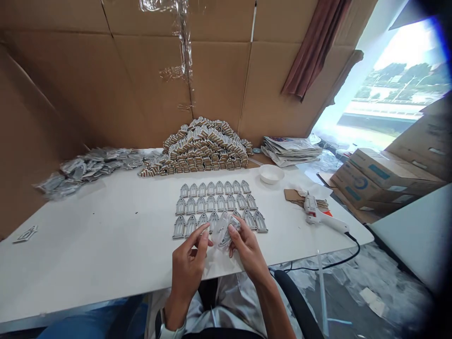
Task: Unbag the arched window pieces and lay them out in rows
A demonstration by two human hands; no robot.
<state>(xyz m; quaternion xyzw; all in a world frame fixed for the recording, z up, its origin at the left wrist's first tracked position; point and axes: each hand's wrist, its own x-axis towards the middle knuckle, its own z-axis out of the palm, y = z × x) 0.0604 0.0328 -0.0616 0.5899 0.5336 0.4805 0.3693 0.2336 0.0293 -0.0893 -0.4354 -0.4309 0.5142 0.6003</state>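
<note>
My right hand (pixel 247 245) is closed on a small clear plastic bag (pixel 222 233), its thumb pressing on the front. A grey piece shows through the plastic, partly covered by the fingers. At the bag's left edge is my left hand (pixel 190 256), index finger and thumb slightly apart, the other fingers curled behind. Whether those fingertips touch the plastic is hard to make out. Just beyond both hands, grey arched window-shaped pieces (pixel 211 203) lie in three rows on the white table (pixel 116 245). The hands and bag hide part of the nearest row.
Behind the rows rises a large stack of similar pieces (pixel 208 146). Bagged pieces (pixel 95 165) are heaped at back left, with one loose piece (pixel 25 234) near the left edge. To the right are a white bowl (pixel 271 174), a corded glue gun (pixel 323 214) and cardboard boxes (pixel 374 179).
</note>
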